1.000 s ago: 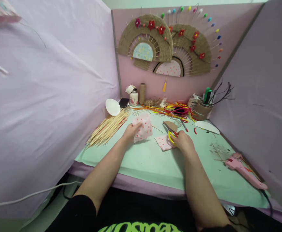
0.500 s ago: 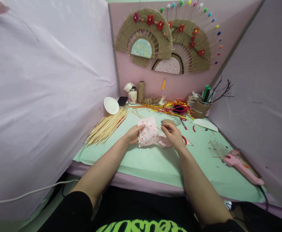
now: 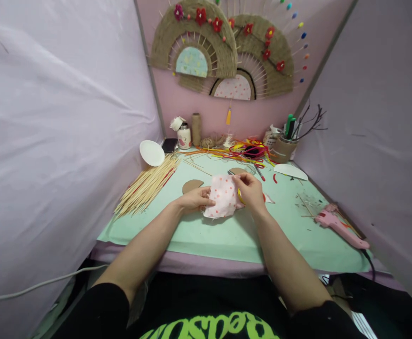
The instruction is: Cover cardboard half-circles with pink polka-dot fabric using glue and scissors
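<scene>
A pale pink piece of fabric with red dots is held up a little above the table between my two hands. My left hand pinches its left edge. My right hand grips its upper right corner between thumb and fingers. Behind my left hand a brown cardboard half-circle lies on the table. Another brown cardboard piece lies just beyond my right hand. Scissors, mostly hidden by my right hand and the fabric, show a bit of yellow and red handle.
Bamboo sticks lie to the left by a white bowl-like piece. Coloured pipe cleaners are heaped at the back. A white half-circle and a pink glue gun with a cable lie right. Two twine fans hang behind.
My right hand has come onto the fabric's upper right corner. The cardboard half-circle now shows beside my left hand. The whole view has shifted, with the surroundings now further left.
</scene>
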A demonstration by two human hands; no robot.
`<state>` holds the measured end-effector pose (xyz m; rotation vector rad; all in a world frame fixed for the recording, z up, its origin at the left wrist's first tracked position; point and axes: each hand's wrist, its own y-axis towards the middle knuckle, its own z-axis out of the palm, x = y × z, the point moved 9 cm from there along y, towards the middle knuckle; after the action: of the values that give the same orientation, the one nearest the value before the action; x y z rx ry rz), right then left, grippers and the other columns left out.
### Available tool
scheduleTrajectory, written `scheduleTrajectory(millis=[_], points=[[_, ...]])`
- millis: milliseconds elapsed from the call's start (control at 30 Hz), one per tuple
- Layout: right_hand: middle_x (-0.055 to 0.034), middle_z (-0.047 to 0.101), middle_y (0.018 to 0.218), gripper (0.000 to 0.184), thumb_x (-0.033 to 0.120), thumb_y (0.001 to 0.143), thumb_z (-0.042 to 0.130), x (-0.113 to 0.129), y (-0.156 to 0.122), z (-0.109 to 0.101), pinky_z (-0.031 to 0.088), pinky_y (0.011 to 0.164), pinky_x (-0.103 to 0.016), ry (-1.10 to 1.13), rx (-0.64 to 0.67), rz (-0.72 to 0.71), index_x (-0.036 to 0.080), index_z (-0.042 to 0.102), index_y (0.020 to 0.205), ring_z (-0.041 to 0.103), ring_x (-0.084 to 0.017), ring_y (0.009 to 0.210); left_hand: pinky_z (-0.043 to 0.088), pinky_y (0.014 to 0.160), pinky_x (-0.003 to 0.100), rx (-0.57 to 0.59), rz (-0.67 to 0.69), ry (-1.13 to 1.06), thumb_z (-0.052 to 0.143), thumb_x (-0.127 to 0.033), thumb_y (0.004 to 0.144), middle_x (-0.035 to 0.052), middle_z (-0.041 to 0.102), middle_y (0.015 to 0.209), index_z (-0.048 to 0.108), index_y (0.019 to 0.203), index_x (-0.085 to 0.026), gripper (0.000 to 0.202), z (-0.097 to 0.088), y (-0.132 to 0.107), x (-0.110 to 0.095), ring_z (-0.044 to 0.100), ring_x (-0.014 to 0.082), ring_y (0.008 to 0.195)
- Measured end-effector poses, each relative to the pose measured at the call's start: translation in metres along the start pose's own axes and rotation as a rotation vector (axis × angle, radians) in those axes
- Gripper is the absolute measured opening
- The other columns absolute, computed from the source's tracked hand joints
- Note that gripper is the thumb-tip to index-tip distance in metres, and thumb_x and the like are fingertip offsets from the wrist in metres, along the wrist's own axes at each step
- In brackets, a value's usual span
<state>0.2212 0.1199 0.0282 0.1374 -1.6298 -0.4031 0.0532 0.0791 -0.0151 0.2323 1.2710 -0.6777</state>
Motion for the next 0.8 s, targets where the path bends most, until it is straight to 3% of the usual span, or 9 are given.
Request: scheduleTrajectory(millis=[167, 333, 500, 633, 700, 800], points=[[0.0008, 0.059, 0.071, 0.03, 0.046, 0.07, 0.069, -0.005, -0.001, -0.009, 0.042, 0.063, -0.026, 0.122, -0.087, 0.077, 0.018, 0.062, 0.077, 0.05, -0.013, 0.066, 0.041, 0.049, 0.018, -0.049, 0.029, 0.016, 0.091, -0.031, 0.052, 0.0028, 0.068, 0.069, 0.07, 0.102, -0.014, 0.057, -0.006, 0.001, -0.004, 0.058, 0.0094, 0.052], [0.0019, 0.057, 0.07, 0.034, 0.049, 0.068, 0.072, -0.011, 0.0, -0.009, 0.039, 0.055, -0.023, 0.203, -0.075, 0.14, 0.018, 0.06, 0.077, 0.046, -0.011, 0.061, 0.045, 0.053, 0.019, -0.097, 0.071, -0.019, 0.091, -0.03, 0.053, 0.0013, 0.067, 0.066, 0.07, 0.103, -0.013, 0.056, -0.015, 0.004, -0.007, 0.059, 0.0096, 0.053], [0.0049, 0.054, 0.067, 0.031, 0.046, 0.069, 0.07, -0.014, -0.001, -0.011, 0.042, 0.056, -0.023, 0.284, -0.111, 0.19, 0.02, 0.056, 0.078, 0.047, -0.01, 0.059, 0.047, 0.056, 0.018, -0.207, 0.123, -0.092, 0.091, -0.031, 0.052, 0.0052, 0.07, 0.073, 0.071, 0.09, -0.009, 0.048, -0.027, 0.006, -0.01, 0.062, 0.0099, 0.058], [0.0063, 0.052, 0.067, 0.031, 0.043, 0.067, 0.07, -0.016, -0.003, -0.011, 0.046, 0.057, -0.022, 0.438, -0.153, 0.28, 0.022, 0.05, 0.076, 0.051, -0.01, 0.062, 0.049, 0.056, 0.019, -0.301, 0.175, -0.132, 0.09, -0.034, 0.052, 0.0031, 0.069, 0.07, 0.068, 0.087, -0.01, 0.047, -0.037, 0.005, -0.017, 0.06, 0.0095, 0.056], [0.0071, 0.051, 0.065, 0.031, 0.041, 0.065, 0.071, -0.016, -0.004, -0.011, 0.046, 0.056, -0.021, 0.502, -0.178, 0.315, 0.022, 0.048, 0.074, 0.051, -0.01, 0.062, 0.049, 0.055, 0.02, -0.408, 0.251, -0.169, 0.088, -0.032, 0.056, 0.0006, 0.066, 0.066, 0.065, 0.082, -0.012, 0.04, -0.053, 0.001, -0.027, 0.058, 0.0084, 0.053], [0.0085, 0.047, 0.061, 0.032, 0.04, 0.065, 0.072, -0.015, -0.006, -0.013, 0.042, 0.049, -0.019, 0.508, -0.211, 0.333, 0.023, 0.046, 0.072, 0.047, -0.009, 0.056, 0.053, 0.064, 0.022, -0.71, 0.491, -0.276, 0.079, -0.025, 0.069, -0.0004, 0.067, 0.074, 0.06, 0.083, -0.016, 0.026, -0.097, -0.02, -0.047, 0.062, 0.0094, 0.062]])
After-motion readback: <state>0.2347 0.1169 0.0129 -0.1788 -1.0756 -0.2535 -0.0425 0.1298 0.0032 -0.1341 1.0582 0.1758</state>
